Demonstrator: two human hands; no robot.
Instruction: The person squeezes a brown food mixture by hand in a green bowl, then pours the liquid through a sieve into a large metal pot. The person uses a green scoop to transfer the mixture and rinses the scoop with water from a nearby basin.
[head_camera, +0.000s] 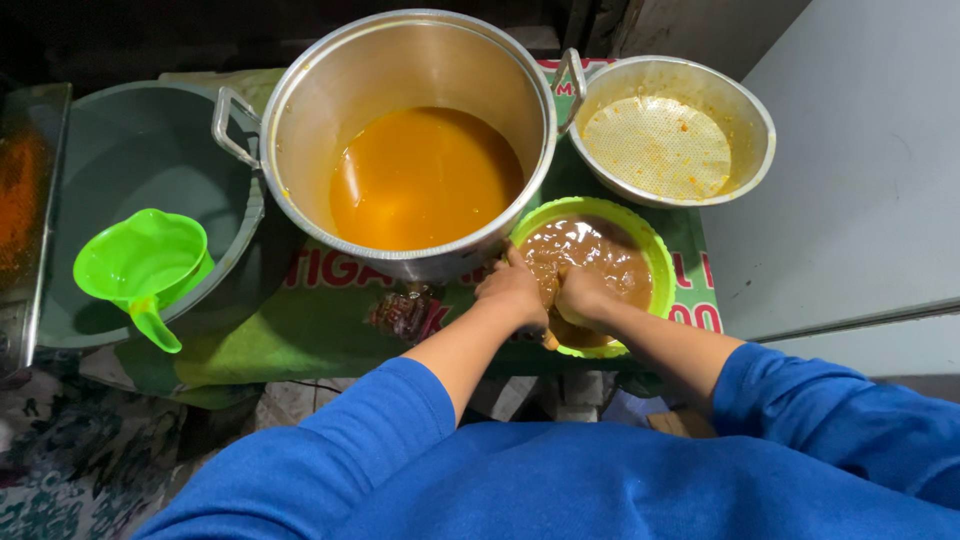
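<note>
Green bowl (652, 250) on the surface, front right, holds brown pulpy liquid (590, 255). Left hand (513, 292) grips its near rim; right hand (581, 297) is dipped in, grip not discernible. Large steel pot (300, 110) behind holds orange liquid (425, 178); steel colander (745, 110) holds residue.

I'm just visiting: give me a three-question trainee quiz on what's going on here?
1. True or false: both hands are in the green bowl of brown mixture.
2. What colour is the liquid in the big metal pot?
3. Where does the green scoop lie? A) in the grey basin B) in the metal strainer bowl

Key: 1. True: left hand and right hand reach in. 2. Orange. 3. A.
</note>
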